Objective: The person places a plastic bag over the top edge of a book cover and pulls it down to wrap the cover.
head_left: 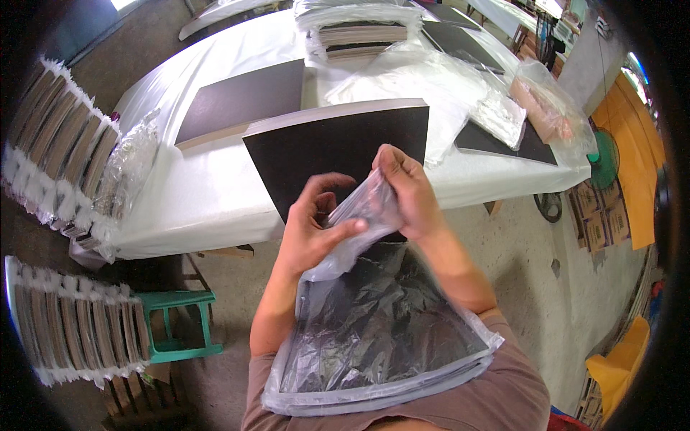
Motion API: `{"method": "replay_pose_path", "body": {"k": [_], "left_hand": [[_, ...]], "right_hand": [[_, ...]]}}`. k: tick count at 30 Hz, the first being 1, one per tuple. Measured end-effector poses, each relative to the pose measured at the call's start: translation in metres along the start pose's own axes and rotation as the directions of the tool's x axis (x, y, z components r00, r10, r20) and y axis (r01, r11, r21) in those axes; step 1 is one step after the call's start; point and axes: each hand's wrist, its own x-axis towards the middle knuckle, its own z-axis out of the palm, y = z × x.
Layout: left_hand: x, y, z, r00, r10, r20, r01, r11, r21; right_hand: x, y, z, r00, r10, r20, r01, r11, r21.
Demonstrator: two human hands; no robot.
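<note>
A clear plastic bag (381, 352) with a flat black panel inside rests against my body, its wide end toward me. My right hand (411, 190) pinches the gathered far end of the bag's film between thumb and fingers. My left hand (314, 226) is curled round the same film lower down, thumb laid over it. Just beyond my hands, a bare black panel (338, 147) with a thick pale edge stands tilted at the table's near side. A similar panel (244, 99) lies flat behind it to the left.
The table (194, 208) has a white cover. On it lie a heap of clear bags (431, 75), a stack of wrapped panels (363, 36) and a pinkish bundle in plastic (546, 108). Rows of wrapped panels (79, 327) stand at left, by a green stool (180, 352).
</note>
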Motion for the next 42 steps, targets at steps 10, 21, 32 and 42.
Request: {"method": "replay_pose_path", "body": {"k": [10, 21, 32, 42], "left_hand": [[-0.001, 0.01, -0.006, 0.953, -0.204, -0.223, -0.017, 0.7, -0.714], [-0.037, -0.027, -0.064, 0.957, -0.208, -0.202, -0.09, 0.45, -0.888], [-0.096, -0.081, -0.038, 0.996, -0.083, 0.042, 0.092, 0.806, -0.585], [-0.08, -0.089, -0.065, 0.881, -0.41, -0.235, 0.094, 0.64, -0.763]], "right_hand": [[-0.01, -0.009, -0.014, 0.775, -0.087, 0.626, 0.08, 0.996, 0.039], [-0.028, -0.002, -0.027, 0.276, -0.172, 0.946, -0.238, 0.941, 0.241], [-0.048, 0.001, -0.057, 0.76, 0.175, 0.626, -0.034, 0.972, -0.231], [-0.036, -0.01, -0.059, 0.967, 0.105, 0.232, -0.014, 0.931, -0.364]]}}
